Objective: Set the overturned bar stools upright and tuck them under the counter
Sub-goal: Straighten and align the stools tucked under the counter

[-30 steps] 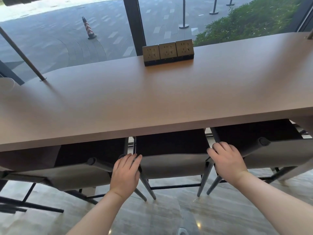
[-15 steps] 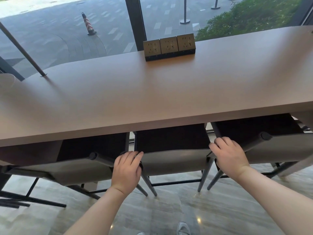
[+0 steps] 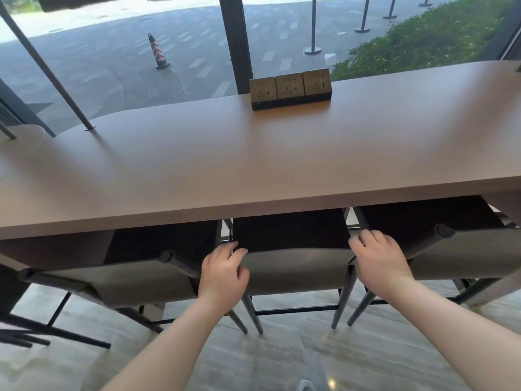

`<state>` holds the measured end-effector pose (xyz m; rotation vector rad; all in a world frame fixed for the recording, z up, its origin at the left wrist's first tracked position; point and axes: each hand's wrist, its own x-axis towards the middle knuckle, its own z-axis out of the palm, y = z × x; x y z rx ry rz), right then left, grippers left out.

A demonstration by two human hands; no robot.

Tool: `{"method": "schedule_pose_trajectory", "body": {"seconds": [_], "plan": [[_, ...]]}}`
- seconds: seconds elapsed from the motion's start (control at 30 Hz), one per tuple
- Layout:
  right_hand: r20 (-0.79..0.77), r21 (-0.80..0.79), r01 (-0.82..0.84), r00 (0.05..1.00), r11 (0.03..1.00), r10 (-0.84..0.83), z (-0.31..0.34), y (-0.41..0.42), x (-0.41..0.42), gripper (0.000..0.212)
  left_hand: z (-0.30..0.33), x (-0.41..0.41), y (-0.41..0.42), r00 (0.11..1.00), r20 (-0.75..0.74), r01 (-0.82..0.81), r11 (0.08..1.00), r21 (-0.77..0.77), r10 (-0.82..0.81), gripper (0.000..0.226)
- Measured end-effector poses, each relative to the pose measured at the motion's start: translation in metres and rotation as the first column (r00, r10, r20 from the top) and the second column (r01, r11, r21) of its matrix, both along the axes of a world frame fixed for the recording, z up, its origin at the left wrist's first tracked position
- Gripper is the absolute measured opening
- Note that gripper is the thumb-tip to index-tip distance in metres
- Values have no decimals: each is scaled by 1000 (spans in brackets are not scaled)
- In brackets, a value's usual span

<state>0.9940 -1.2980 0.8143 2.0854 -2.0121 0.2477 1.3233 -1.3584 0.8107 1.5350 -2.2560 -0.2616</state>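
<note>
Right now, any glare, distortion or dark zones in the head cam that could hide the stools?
Head view: wide-angle bend curves the counter edge; daylight through the window washes its top; stool seats beneath sit in deep shadow, detail lost; small glare spots on the floor; both hands, left and right, sharp.

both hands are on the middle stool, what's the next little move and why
Probably let go and draw both hands back. The middle stool stands upright with its seat partly under the counter, level with the stools on either side. The left hand and right hand grip its backrest corners, so little pushing seems left.
</note>
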Motion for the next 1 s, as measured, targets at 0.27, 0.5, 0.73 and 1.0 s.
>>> {"method": "schedule_pose_trajectory", "body": {"seconds": [0.27,0.5,0.73,1.0], "plan": [[133,173,163,973,971,-187,24,14,45,30,23,8,12,981,-163,118,989,88,-103,39],[333,189,271,887,944,-321,35,50,68,24,35,-5,35,939,-239,273,959,81,-247,37],[445,184,349,804,919,-395,41,101,47,23,44,-45,62,870,-331,415,905,95,-364,39],[607,115,361,712,926,-353,47,128,-13,22,53,-108,78,820,-383,503,855,129,-425,39]]}}
